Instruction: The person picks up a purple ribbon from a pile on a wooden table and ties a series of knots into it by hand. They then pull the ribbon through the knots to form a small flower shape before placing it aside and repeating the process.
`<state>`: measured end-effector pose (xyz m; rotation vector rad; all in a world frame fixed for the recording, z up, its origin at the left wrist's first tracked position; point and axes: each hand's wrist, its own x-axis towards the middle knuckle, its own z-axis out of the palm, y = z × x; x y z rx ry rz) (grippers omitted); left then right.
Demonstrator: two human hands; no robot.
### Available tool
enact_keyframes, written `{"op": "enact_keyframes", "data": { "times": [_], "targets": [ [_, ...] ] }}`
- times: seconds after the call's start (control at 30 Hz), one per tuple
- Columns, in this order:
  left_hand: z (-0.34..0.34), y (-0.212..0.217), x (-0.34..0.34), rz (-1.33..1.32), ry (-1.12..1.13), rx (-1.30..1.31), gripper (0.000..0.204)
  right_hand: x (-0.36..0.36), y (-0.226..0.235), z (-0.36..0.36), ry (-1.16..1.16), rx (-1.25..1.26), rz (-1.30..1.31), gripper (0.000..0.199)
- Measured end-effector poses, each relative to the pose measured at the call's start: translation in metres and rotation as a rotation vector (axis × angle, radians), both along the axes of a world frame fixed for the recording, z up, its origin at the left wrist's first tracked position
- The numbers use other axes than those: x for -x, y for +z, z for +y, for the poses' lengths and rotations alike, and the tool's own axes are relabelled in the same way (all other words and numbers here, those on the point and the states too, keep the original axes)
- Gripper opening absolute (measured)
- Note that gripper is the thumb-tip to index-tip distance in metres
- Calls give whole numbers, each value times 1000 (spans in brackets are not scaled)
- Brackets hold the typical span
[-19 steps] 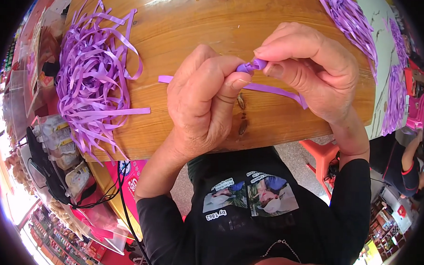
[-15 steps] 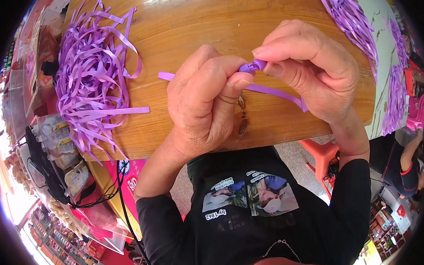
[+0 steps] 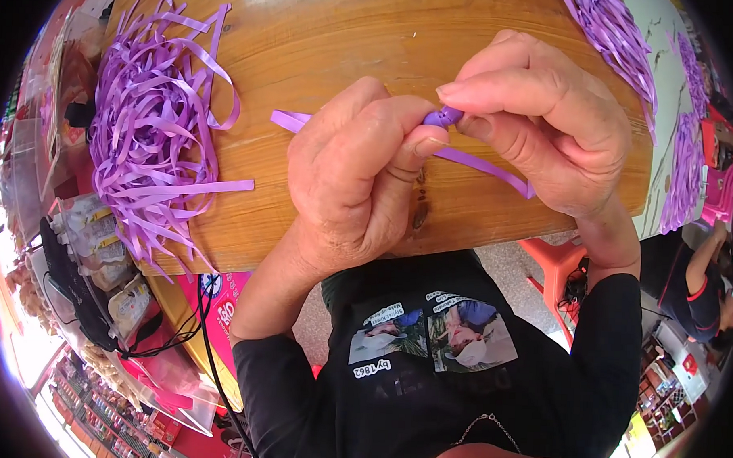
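Left hand: the left hand was curled tight, thumb and forefinger pinching one side of a small folded knot in a purple ribbon strip.
Right hand: the right hand met it from the other side, fingertips closed on the same knot, so both hands were touching there.
Ribbon strip: it was held just above the bench; one tail ran out past the left knuckles, the other trailed down and right under the right hand.
Step in hand: judging by the grip, a fold or knot in the strip was being worked tight between the fingertips.
Next move: it seemed to call for a steady pinch on the fold while the loose tails were drawn or turned, without letting the knot slip open.
Loose pile: a heap of cut purple strips lay on the bench's left part, well apart from the hands.
Far strips: more purple strips lay at the far right.
Containers: no box or tray held the ribbon; clear packets sat beside the bench at left, their contents too blurred to tell.
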<state>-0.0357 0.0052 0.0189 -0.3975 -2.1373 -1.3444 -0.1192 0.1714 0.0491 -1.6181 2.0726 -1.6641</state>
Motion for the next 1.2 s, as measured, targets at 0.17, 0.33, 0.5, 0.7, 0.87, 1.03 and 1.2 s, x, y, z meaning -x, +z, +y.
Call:
{"op": "enact_keyframes", "data": {
  "times": [0.17, 0.33, 0.5, 0.7, 0.87, 1.03, 1.2],
  "targets": [
    [1, 0, 1, 13, -3, 19, 10, 6, -3, 1, 43, 13, 91, 25],
    [2, -2, -2, -76, -42, -60, 9, 4, -2, 0, -3, 18, 28, 26],
    [6, -6, -6, -180, -86, -230, 9, 10, -11, 1, 63, 32, 47, 26],
    [9, -6, -8, -262, -127, -391, 10, 12, -16, 0, 81, 64, 36, 21],
    [11, -11, -6, -250, -152, -422, 10, 13, -12, 0, 91, 44, 142, 20],
    [11, -11, -7, -249, -160, -399, 8, 11, -2, 1, 55, -32, 276, 21],
    [7, -3, -6, -299, -153, -267, 5, 10, 5, 1, 26, -101, 354, 22]
  ]
}}
